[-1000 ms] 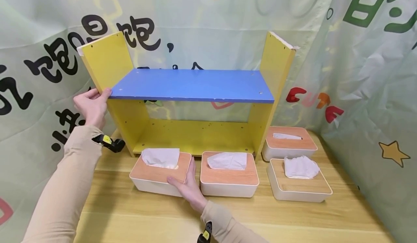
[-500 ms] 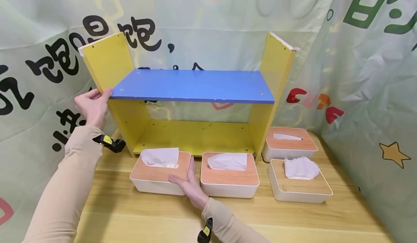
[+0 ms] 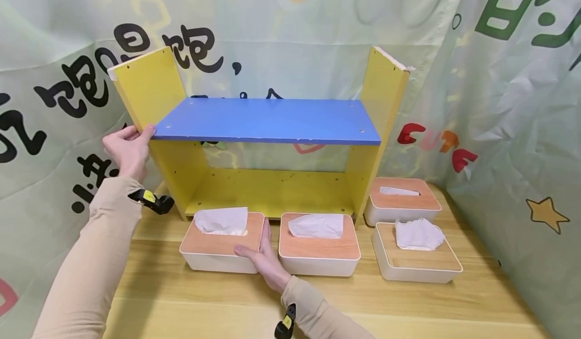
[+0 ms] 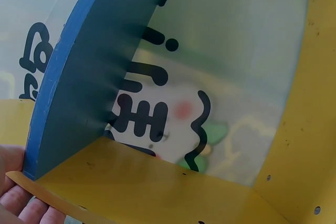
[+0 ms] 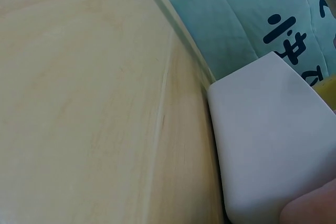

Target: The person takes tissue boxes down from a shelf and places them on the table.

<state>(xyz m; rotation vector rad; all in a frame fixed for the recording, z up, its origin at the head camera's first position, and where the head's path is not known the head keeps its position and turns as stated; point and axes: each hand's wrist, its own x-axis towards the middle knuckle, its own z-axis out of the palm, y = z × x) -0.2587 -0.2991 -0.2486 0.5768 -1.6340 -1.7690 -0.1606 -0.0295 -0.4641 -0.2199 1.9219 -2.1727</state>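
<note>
My left hand (image 3: 129, 150) grips the front edge of the left yellow side panel of a small bookshelf (image 3: 268, 122). Its thumb (image 4: 11, 158) lies by the blue board's corner, and the other fingers (image 4: 32, 209) wrap behind the panel. Low in front of the bookshelf, my right hand (image 3: 268, 263) holds the right end of a tissue box (image 3: 218, 262) with a wood-look lid and white base. The right thumb (image 5: 310, 205) presses its near side; the fingers run along its right end. A tissue (image 3: 222, 221) sticks out of the slot. Another tissue box (image 3: 320, 265) stands just right of that hand.
Two more tissue boxes stand to the right, one (image 3: 417, 268) in front and one (image 3: 404, 213) farther back beside the bookshelf. All rest on a wooden table (image 3: 204, 308). A printed cloth backdrop (image 3: 290, 71) hangs behind and along both sides.
The held tissue box has shifted very slightly left, widening the gap to the box beside it. The left hand keeps its grip on the bookshelf's panel.
</note>
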